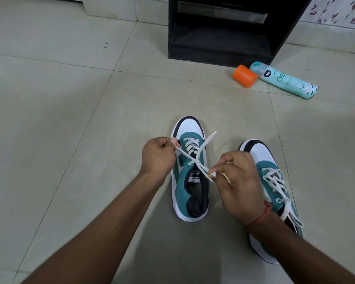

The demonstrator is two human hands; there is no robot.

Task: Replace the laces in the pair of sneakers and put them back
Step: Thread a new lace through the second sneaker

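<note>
Your left hand is pinching one white lace end left of the half-laced sneaker; right hand is pinching the other end right of it. Second sneaker, laced, is sitting further right, beside that wrist.

One head-worn wide-angle camera looks forward and steeply down at a tiled floor. Both forearms enter from the bottom edge, the hands close at frame centre. A black cabinet at the top centre marks the far reach of the view.
</note>
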